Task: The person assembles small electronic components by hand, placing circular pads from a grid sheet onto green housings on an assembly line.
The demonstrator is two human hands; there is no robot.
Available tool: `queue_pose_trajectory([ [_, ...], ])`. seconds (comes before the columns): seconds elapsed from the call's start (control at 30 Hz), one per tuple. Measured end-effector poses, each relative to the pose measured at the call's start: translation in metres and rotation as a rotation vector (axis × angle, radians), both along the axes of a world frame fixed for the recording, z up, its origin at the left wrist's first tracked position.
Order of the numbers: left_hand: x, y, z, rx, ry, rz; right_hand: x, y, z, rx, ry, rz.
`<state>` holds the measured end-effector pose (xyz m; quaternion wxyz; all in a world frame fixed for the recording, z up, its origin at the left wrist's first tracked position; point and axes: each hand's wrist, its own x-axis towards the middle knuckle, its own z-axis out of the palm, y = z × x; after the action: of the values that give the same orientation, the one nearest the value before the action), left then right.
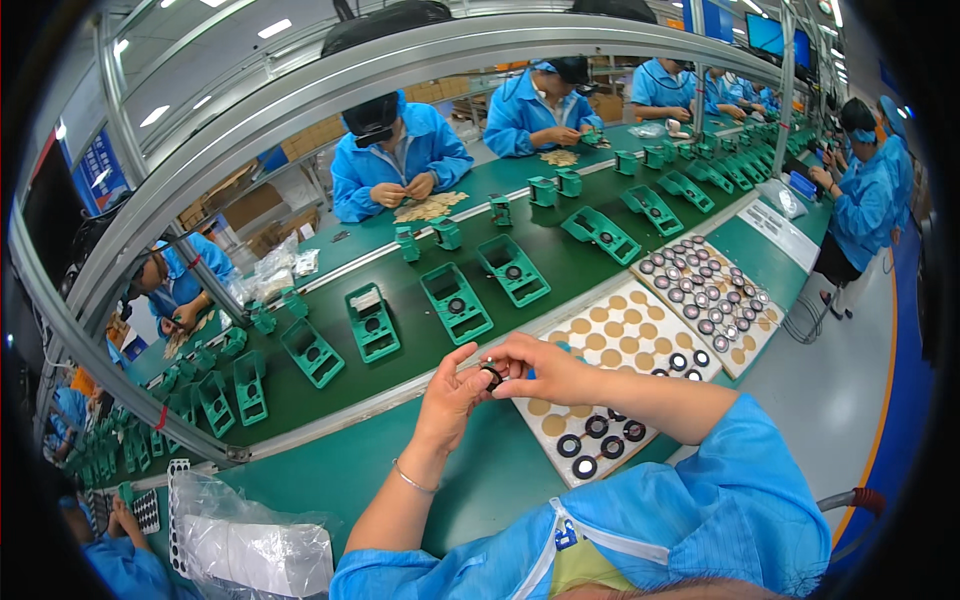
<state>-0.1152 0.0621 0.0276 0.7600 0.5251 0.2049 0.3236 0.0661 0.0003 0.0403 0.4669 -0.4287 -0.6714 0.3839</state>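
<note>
My left hand (457,398) and my right hand (538,367) meet above the near edge of the bench. Both are closed on a small black ring-shaped part (492,376), pinched between their fingertips, which partly cover it. Below my right forearm lies a white foam tray (568,462) with round cut-outs. Several black round parts with pale centres (597,426) sit in its near rows, and others fill slots toward its right end.
A second foam tray (735,374) holds many round parts. Green plastic housings (456,303) stand in rows along the green conveyor (400,385). A plastic bag (255,535) lies at lower left. People in blue work across the line under a metal frame (440,52).
</note>
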Motion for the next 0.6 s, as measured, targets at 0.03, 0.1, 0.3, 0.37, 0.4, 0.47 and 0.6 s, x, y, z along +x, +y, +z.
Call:
queue_pose_trajectory([
  [0.03, -0.005, 0.004, -0.002, -0.024, -0.001, 0.018, -0.006, 0.008, -0.001, 0.046, -0.114, -0.020],
  [0.1, -0.014, 0.013, -0.006, -0.044, -0.003, 0.046, -0.018, 0.024, -0.002, 0.102, -0.223, -0.042],
  [0.3, -0.025, 0.044, -0.014, -0.079, -0.036, 0.129, -0.026, 0.070, 0.001, 0.182, -0.276, 0.005],
  [0.37, -0.022, 0.056, -0.010, -0.065, 0.110, 0.251, -0.019, 0.089, -0.003, 0.173, -0.301, -0.058],
  [0.4, -0.027, 0.068, -0.017, -0.064, 0.111, 0.262, -0.019, 0.103, -0.008, 0.218, -0.265, -0.091],
  [0.47, -0.051, 0.110, -0.046, 1.064, 1.016, 0.522, -0.034, 0.130, -0.006, 0.180, -0.298, -0.174],
  [0.6, -0.058, 0.140, -0.082, 1.181, 1.311, 0.401, -0.044, 0.177, -0.019, 0.152, -0.220, -0.258],
])
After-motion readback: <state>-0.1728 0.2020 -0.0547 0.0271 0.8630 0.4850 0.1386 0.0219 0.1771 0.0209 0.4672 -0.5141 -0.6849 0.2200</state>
